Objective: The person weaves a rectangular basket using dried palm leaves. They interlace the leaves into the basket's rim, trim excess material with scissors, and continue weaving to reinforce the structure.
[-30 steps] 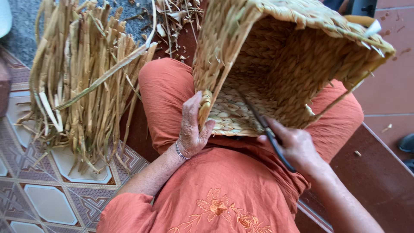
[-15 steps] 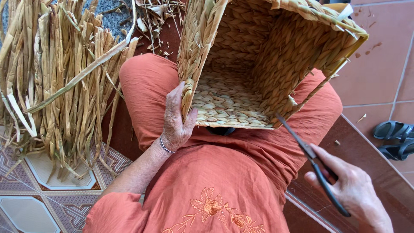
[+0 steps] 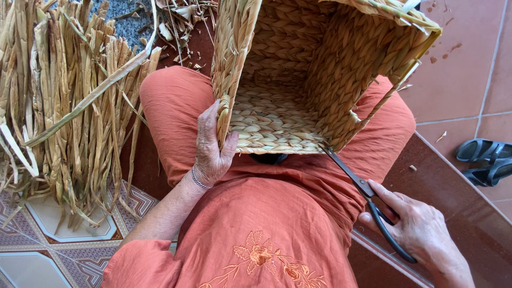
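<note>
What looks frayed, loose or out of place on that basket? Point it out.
The woven basket lies tipped on the lap, left hand gripping its rim. Loose strand ends stick out untrimmed at the right corner. The right hand holds scissors, tips at the bottom corner. Dried scraps litter the floor.

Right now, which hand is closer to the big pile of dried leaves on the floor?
The left hand. It grips the woven basket rim, just right of the dried leaves. The right hand holds scissors on the basket's far side.
</note>
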